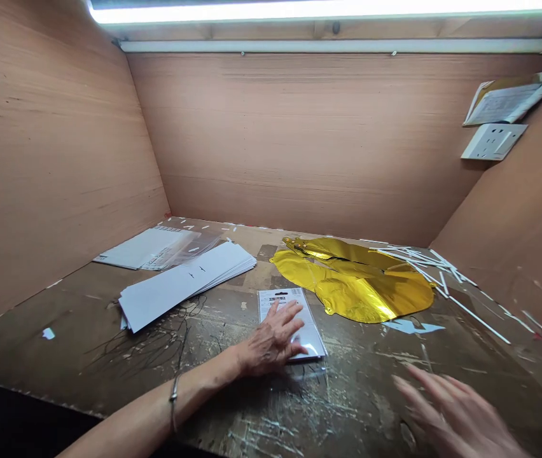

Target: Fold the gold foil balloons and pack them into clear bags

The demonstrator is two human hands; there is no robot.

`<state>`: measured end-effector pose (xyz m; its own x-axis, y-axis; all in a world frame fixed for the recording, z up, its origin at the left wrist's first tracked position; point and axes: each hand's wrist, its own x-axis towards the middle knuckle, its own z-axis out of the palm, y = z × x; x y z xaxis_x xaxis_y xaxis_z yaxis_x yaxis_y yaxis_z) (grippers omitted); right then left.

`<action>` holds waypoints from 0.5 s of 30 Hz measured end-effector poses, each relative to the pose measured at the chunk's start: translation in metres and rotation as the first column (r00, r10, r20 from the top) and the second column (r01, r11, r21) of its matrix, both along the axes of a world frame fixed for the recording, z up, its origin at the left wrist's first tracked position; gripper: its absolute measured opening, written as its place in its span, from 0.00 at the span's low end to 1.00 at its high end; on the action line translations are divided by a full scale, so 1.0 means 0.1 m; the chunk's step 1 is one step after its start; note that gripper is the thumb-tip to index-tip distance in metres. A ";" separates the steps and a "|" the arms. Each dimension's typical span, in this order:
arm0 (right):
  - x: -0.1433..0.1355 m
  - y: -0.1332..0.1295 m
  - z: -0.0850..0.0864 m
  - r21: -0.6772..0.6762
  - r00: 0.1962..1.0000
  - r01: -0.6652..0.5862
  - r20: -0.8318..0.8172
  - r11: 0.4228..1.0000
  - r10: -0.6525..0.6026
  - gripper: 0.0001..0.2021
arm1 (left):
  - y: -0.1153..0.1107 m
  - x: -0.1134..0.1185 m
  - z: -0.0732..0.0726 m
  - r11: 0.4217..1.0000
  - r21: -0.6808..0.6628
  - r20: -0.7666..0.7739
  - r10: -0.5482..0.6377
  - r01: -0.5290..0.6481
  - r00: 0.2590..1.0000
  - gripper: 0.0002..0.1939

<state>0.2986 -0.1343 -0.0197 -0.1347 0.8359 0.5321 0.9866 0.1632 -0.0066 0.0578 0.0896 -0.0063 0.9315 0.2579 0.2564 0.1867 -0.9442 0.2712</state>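
Note:
My left hand [273, 337] lies with its fingers spread on a packet [312, 331], a white printed card in a clear sleeve with a hang slot at its top. The packet rests flat on the worn brown table [223, 375]. To the right, my right hand [447, 407] hovers over the table near the front, fingers stretched out and slightly blurred, holding nothing. Beyond the packet, several gold foil balloons [371, 292] lie flat and overlapping. A fanned stack of long white cards [180, 286] is left of my left hand.
Clear sleeves with white cards [142, 248] lie at the back left. Thin white sticks [443, 273] are scattered at the back right. Dark threads [156, 343] trail below the long cards. Wooden panels [290, 140] enclose the table, with a socket [493, 141] at right.

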 end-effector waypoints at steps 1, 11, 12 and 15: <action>-0.07 0.18 0.00 -0.027 0.995 -0.070 0.074 0.997 0.072 0.19 | -0.03 -0.10 0.04 0.998 -0.005 0.009 -0.055 0.055 0.998 0.25; -0.68 1.17 0.07 -0.287 0.779 -0.149 -0.623 0.946 -0.066 0.11 | -0.29 -0.39 -0.02 0.970 -0.231 0.142 0.112 -0.077 0.983 0.11; -0.69 1.19 0.08 -0.327 0.751 -0.130 -0.649 0.936 -0.122 0.11 | -0.28 -0.33 -0.03 0.946 -0.283 0.152 0.210 -0.161 0.966 0.12; -0.72 1.25 0.11 -0.474 0.668 -0.068 -0.675 0.878 -0.313 0.11 | -0.26 -0.19 -0.02 0.838 -0.398 0.091 0.442 -0.375 0.892 0.10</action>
